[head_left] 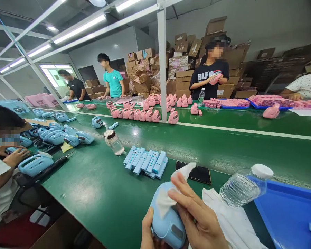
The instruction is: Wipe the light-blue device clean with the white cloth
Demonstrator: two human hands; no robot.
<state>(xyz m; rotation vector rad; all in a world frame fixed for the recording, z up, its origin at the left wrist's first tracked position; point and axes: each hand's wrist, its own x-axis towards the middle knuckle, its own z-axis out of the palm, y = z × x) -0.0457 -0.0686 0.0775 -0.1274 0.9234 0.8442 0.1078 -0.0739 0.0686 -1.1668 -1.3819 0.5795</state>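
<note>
Right in front of the person, a light-blue plastic case (169,219) sits low between both hands; the left hand (148,230) holds it from below, thumb pressed up its side, other fingers out of sight; the right hand (198,216) comes over the top, its fingers and thumb pinching a white cloth (166,202) against the shell; the cloth covers the upper side only, a grey panel (177,231) lying bare lower down, so this piece looks part-way through handling; just past the right hand, a clear water bottle (241,189) lies on a white sheet (223,214) beside a blue tray (287,216); ahead of the hands, a black phone (194,172) and a bunch of light-blue bars (145,161) rest on the green work belt (98,193); off to the left, a co-worker's hand (15,157) works among more blue cases (35,165); far across the belt, rows of pink cases (142,115) stand, plenty of them yet.
</note>
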